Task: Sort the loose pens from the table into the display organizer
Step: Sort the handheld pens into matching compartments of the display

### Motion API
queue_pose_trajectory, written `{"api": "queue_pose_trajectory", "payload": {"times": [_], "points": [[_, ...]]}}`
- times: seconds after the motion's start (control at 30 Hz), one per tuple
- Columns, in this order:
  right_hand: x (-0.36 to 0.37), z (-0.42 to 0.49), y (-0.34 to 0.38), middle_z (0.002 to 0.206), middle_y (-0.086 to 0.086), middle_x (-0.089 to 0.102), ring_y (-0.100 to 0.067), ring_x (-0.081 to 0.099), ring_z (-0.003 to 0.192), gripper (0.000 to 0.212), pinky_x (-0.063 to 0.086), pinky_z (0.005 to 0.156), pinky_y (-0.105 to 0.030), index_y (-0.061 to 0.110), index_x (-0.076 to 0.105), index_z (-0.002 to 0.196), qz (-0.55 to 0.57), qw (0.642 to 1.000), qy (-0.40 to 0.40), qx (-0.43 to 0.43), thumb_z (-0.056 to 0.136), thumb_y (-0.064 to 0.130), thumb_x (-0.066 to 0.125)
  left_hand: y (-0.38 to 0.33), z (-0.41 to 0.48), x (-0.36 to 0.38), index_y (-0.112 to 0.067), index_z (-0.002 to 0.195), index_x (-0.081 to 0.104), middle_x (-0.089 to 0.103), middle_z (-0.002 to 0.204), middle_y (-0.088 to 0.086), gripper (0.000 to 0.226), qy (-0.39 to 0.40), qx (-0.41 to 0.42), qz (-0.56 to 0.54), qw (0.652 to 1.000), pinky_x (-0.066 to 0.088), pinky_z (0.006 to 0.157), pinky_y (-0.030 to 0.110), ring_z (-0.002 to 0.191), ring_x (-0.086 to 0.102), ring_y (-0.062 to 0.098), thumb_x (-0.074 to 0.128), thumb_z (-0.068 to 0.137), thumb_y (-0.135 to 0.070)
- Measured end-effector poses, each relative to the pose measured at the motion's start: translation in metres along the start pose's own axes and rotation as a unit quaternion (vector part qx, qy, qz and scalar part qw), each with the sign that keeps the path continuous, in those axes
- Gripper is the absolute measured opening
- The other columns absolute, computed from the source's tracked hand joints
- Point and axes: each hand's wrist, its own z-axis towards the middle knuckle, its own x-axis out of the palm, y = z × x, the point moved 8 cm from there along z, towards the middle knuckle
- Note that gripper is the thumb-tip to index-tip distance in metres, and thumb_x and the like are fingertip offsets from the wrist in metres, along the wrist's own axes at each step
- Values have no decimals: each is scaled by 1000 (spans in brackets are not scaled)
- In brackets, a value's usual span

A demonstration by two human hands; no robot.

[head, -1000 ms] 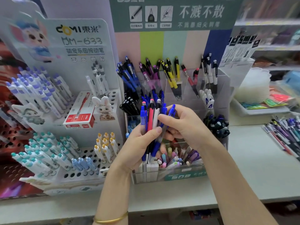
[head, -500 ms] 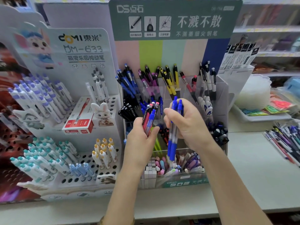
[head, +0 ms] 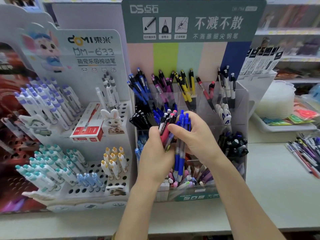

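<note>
Person's body: two bare hands, bare forearms.
Left hand (head: 155, 153) and right hand (head: 197, 137), both before the display organizer (head: 241, 108); forearms unsleeved to frame edge.

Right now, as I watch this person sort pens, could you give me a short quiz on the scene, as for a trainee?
1. True or false: the right hand holds blue pens, and the left hand holds mixed pens.
2. Where do the yellow pens stand? A in a drawer; B in the top row of the organizer; C on the floor.
3. Fill in: the loose pens lie on the table to the organizer's ____.

Key: 1 true; 2 B; 3 right.
</note>
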Motion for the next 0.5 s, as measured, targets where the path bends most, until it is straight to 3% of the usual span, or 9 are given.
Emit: {"api": "queue_pose_trajectory", "payload": {"times": [0.1,0.2,0.27,0.33,0.43,0.5], "points": [[-12,3,-1,62,5,52,-3,51,48,13,41,46,-13,13,51,85,35,999,-10,22,92,17,61,9,1,2,-22,100,46,46,72,-3,26,41,-36,-46,997,39,46,16,49,41,2,67,86,-15],[-38,8,5,68,-4,56,-7,50,41,11,41,38,-17,13,48,88,83,994,-62,22,94,18,56,17,2,-9,-24,97,47,43,74,-3,24,28,-51,-46,997,41,56,15,57,42,2,69,87,-25],[-57,12,11,74,-12,57,-13,48,38,11,40,34,-21,15,48,88,59,991,-120,-14,94,20,56,24,4,-19,-25,96,47,45,77,-2,22,-1,-62,-53,997,44,65,24,66,47,8,67,88,-28],[-72,15,18,73,-10,59,-12,49,39,14,40,35,-21,19,48,85,11,982,-183,-48,94,21,58,27,6,-25,-23,94,47,43,75,-2,16,-20,-63,-85,994,44,62,32,63,44,13,63,92,-27],[-83,21,31,69,2,56,-15,54,52,19,46,48,-27,26,48,79,-74,960,-250,-99,92,25,62,20,8,-25,-18,92,45,38,66,-4,10,-16,-49,-156,986,36,50,26,52,36,10,54,98,-19],[-85,27,40,69,10,53,-16,56,61,20,48,61,-26,21,49,80,-119,940,-287,-139,91,26,64,12,8,-22,-15,94,45,39,61,-6,7,2,-42,-208,977,33,47,24,49,34,10,50,99,-15]]}}
